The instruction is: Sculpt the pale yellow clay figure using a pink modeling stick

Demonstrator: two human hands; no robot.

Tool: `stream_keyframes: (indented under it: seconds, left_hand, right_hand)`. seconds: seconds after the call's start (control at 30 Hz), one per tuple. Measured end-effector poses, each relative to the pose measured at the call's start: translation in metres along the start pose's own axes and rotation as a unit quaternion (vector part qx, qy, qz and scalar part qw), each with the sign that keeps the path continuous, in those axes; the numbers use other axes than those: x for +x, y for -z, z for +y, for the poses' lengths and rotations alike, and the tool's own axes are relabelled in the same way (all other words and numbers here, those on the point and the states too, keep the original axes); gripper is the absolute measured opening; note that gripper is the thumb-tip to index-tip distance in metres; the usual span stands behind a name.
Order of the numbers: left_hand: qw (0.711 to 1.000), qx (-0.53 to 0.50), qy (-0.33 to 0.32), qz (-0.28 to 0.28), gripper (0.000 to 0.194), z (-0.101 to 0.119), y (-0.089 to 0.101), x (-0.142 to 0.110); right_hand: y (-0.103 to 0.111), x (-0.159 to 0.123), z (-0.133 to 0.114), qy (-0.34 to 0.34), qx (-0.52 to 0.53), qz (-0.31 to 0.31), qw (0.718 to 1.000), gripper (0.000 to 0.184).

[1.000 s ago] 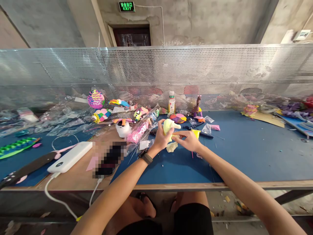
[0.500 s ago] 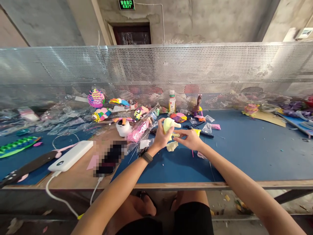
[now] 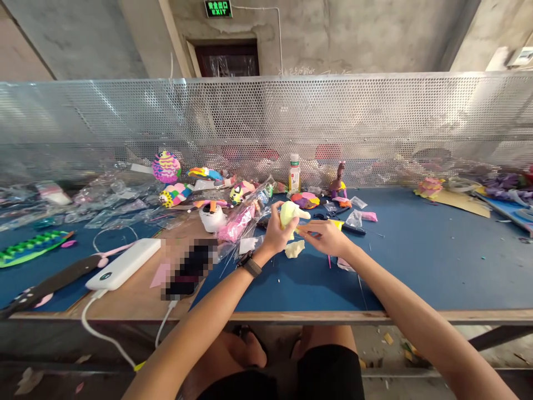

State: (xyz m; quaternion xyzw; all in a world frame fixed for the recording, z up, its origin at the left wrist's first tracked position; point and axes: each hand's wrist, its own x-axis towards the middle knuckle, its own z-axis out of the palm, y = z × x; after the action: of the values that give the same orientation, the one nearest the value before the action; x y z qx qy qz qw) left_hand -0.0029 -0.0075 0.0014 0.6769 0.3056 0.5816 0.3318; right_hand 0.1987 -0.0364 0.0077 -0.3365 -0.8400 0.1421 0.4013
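My left hand [image 3: 275, 233] is wrapped around a pale yellow clay figure [image 3: 290, 213], held upright above the blue table top [image 3: 416, 261]. A dark watch sits on that wrist. My right hand [image 3: 328, 238] has its fingers pinched together at the lower right side of the figure, touching it. Just below the two hands a loose lump of pale yellow clay [image 3: 293, 248] lies on the table. What the right fingertips pinch is too small to make out.
Left of the hands lie a white power bank [image 3: 125, 264] with cable, a phone [image 3: 187, 269], clear plastic bags and several colourful clay figures [image 3: 166, 166]. A small bottle [image 3: 294, 173] stands at the back by a perforated metal screen [image 3: 375, 122]. More clay pieces lie far right.
Both hands stayed together at the yellow figure; my right fingers shifted slightly along its lower side. The view moved a little to the left.
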Motion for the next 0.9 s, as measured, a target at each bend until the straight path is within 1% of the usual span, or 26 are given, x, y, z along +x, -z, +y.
stream_keyframes:
  seconds: [0.1, 0.17, 0.2, 0.27, 0.4, 0.47, 0.5, 0.57, 0.63, 0.73, 0.8, 0.9]
  left_hand:
    - [1.000, -0.020, 0.018, 0.007, 0.052, -0.002, 0.000, 0.000]
    - [0.999, -0.027, 0.028, 0.001, 0.054, -0.002, 0.000, 0.000]
    - [0.999, -0.028, 0.031, -0.002, 0.054, -0.003, 0.000, 0.000]
    - [0.999, -0.028, 0.035, -0.004, 0.053, -0.003, 0.000, 0.000]
    - [0.999, -0.027, 0.032, 0.008, 0.050, -0.005, 0.000, 0.000]
    - [0.999, -0.022, 0.023, 0.009, 0.051, -0.005, 0.000, 0.000]
    - [1.000, -0.019, 0.020, 0.008, 0.052, -0.006, 0.000, 0.000]
    - [1.000, -0.016, 0.018, 0.009, 0.052, -0.006, 0.001, 0.000]
    - [1.000, -0.017, 0.021, 0.012, 0.051, -0.005, 0.001, 0.001]
    - [0.999, -0.024, 0.026, 0.012, 0.051, -0.005, 0.001, 0.001]
    - [0.999, -0.028, 0.026, 0.004, 0.052, -0.004, 0.001, 0.000]
    - [0.999, -0.025, 0.023, -0.007, 0.053, -0.002, 0.001, -0.001]
  right_hand:
    - [0.006, -0.001, 0.003, -0.037, 0.006, -0.005, 0.999, 0.036]
    - [0.009, -0.001, 0.005, -0.058, 0.015, 0.003, 0.998, 0.032]
    - [0.009, -0.001, 0.006, -0.057, 0.017, 0.005, 0.998, 0.030]
    - [0.007, 0.000, 0.006, -0.033, 0.010, 0.014, 0.999, 0.029]
    - [-0.002, 0.001, 0.005, 0.034, -0.011, 0.058, 0.998, 0.034]
    - [-0.008, 0.000, 0.006, 0.041, -0.002, 0.066, 0.997, 0.035]
    - [-0.010, 0.000, 0.007, 0.034, 0.008, 0.065, 0.997, 0.035]
    - [-0.014, 0.000, 0.008, -0.001, 0.030, 0.067, 0.997, 0.034]
    - [-0.015, -0.001, 0.008, -0.056, 0.052, 0.068, 0.995, 0.033]
    - [-0.015, -0.001, 0.005, -0.139, 0.101, 0.053, 0.984, 0.036]
    - [-0.016, 0.000, 0.002, -0.176, 0.134, 0.039, 0.974, 0.037]
    - [-0.020, 0.002, -0.002, -0.215, 0.173, 0.031, 0.961, 0.034]
